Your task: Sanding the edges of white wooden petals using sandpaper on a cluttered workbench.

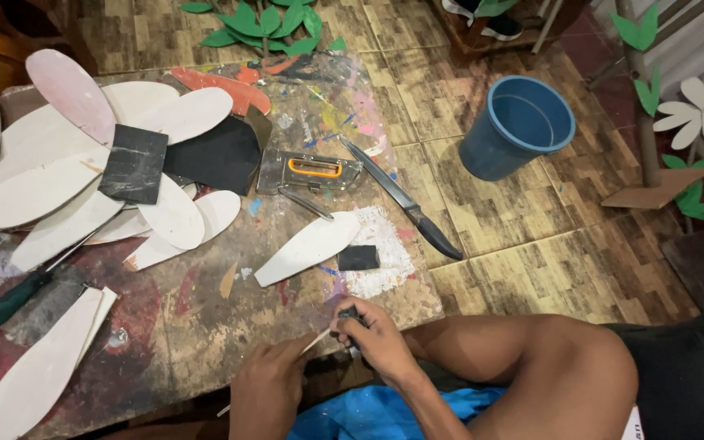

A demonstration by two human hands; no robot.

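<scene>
From the head camera, the left hand (266,391) closes its fingers on a thin white petal-shaped cutout (313,341), held edge-up at the paint-stained worktop's (205,310) near edge, seemingly so the right hand (372,338), fingers pinched on a small dark sanding block (350,314), can rub that edge. No labelled packages show; a blue bucket (517,126) stands on the floor.

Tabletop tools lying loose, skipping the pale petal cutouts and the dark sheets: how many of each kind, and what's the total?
Staple gun: 1
Long knife with a dark handle: 1
Green-handled screwdriver: 1
Total: 3
A slim grey metal piece beside the staple gun is too unclear to class, so it is not counted.
</scene>
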